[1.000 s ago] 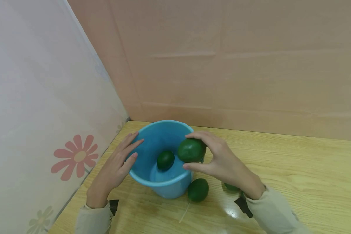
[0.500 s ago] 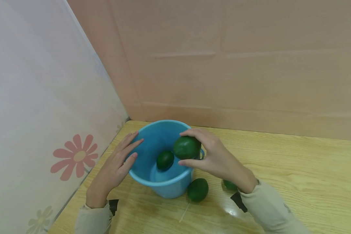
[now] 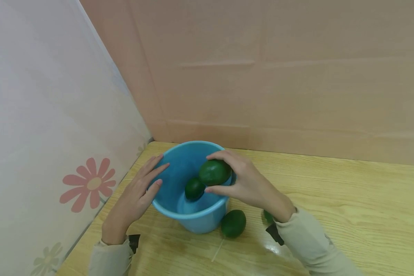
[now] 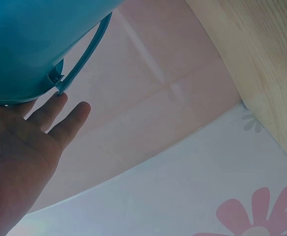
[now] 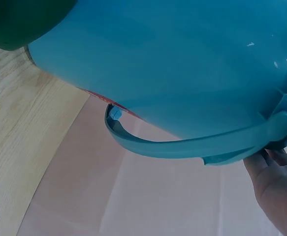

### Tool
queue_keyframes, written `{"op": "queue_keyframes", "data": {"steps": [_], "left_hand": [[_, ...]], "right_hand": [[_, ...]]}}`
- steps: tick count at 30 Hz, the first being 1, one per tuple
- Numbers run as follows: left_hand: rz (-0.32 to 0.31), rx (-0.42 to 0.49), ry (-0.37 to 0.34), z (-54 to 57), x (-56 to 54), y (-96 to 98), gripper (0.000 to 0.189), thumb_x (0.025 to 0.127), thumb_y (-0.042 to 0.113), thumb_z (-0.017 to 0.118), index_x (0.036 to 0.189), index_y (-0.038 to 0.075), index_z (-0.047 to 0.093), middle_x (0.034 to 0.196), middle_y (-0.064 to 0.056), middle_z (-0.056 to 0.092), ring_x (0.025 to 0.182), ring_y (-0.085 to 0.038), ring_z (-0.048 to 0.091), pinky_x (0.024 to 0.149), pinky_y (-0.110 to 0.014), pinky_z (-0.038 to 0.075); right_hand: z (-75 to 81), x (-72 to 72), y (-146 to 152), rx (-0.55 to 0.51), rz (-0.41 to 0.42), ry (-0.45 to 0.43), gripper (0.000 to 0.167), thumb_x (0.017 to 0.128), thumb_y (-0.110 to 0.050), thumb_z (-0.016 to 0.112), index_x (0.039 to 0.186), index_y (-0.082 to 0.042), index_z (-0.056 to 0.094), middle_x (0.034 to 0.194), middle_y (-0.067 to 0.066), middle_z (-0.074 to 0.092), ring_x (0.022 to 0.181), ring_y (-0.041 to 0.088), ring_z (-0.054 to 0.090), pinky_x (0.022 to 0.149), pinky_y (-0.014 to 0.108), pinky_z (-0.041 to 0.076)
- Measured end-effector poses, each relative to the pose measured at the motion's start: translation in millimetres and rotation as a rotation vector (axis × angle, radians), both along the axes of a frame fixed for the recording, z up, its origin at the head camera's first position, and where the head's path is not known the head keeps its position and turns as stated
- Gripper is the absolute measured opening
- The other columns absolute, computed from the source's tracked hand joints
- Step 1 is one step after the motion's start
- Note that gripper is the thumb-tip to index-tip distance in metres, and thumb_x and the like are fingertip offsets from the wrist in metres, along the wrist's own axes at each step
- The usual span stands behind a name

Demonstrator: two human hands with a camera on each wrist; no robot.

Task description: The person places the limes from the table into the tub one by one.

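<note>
A light-blue bucket (image 3: 198, 225) stands upright on the table. Over its right rim, my right hand (image 3: 246, 182) grips a dark green avocado (image 3: 214, 172) between the thumb and fingers. Lower inside the bucket lies a second avocado (image 3: 194, 189), partly overlapped by the held one in the head view. My left hand (image 3: 136, 195) rests its spread, fairly straight fingers at the left rim. In the left wrist view those fingertips sit beside the bucket's handle (image 4: 88, 55). Another avocado (image 3: 233, 223) lies on the table against the bucket's lower right side.
One more avocado (image 3: 267, 217) shows partly from behind my right wrist. The wooden table (image 3: 348, 207) meets a flower-printed wall (image 3: 86, 115) at left and a pinkish-brown wall (image 3: 279, 84) behind. In the right wrist view, the handle (image 5: 173, 148) hangs along the bucket's side.
My right hand has moved left with the avocado, from the bucket's right edge to further over its opening. The left hand and the bucket have stayed in place.
</note>
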State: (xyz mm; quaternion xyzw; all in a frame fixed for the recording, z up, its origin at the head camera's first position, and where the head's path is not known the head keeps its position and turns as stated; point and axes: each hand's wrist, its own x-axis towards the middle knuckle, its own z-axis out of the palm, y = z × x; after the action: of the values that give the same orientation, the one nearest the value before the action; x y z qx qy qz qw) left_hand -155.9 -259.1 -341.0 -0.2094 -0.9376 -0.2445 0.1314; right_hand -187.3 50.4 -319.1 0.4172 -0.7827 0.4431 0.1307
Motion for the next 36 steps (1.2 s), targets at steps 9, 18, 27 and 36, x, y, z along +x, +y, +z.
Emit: {"op": "queue_keyframes", "data": {"steps": [9,18,27,36], "left_hand": [[0.0,0.008,-0.016,2.0,-0.1,2.1,0.045,0.104,0.02,0.048,0.148,0.014,0.047,0.164,-0.005,0.027,0.153,-0.036,0.018,0.11,-0.07,0.033],[0.003,0.007,-0.022,3.7,-0.6,3.3,0.045,0.104,0.021,0.047,0.148,0.014,0.047,0.164,-0.005,0.027,0.153,-0.036,0.018,0.11,-0.069,0.032],[0.012,0.004,-0.024,3.8,0.3,3.4,0.046,0.103,0.017,0.049,0.148,0.014,0.047,0.164,-0.005,0.027,0.153,-0.035,0.017,0.11,-0.07,0.032],[0.012,0.005,-0.028,2.4,0.8,2.7,0.046,0.103,0.017,0.049,0.148,0.014,0.047,0.164,-0.005,0.027,0.154,-0.033,0.016,0.111,-0.07,0.03]], "right_hand": [[-1.0,-2.0,-3.1,0.054,-0.015,-0.063,0.063,0.077,-0.03,0.086,0.131,-0.013,0.057,0.13,0.002,0.062,0.11,0.014,0.063,0.088,0.03,0.057],[1.3,-4.9,-8.4,0.144,-0.036,-0.094,0.063,0.077,-0.033,0.086,0.13,-0.013,0.058,0.126,-0.001,0.062,0.109,0.012,0.062,0.091,0.03,0.056],[11.2,-4.2,-12.7,0.292,-0.052,-0.169,0.065,0.077,-0.039,0.085,0.13,-0.013,0.059,0.127,0.001,0.063,0.115,0.018,0.059,0.095,0.037,0.053],[15.7,-1.9,-15.0,0.373,-0.056,-0.241,0.063,0.077,-0.041,0.084,0.13,-0.016,0.06,0.129,0.001,0.061,0.118,0.021,0.056,0.096,0.04,0.051]]}}
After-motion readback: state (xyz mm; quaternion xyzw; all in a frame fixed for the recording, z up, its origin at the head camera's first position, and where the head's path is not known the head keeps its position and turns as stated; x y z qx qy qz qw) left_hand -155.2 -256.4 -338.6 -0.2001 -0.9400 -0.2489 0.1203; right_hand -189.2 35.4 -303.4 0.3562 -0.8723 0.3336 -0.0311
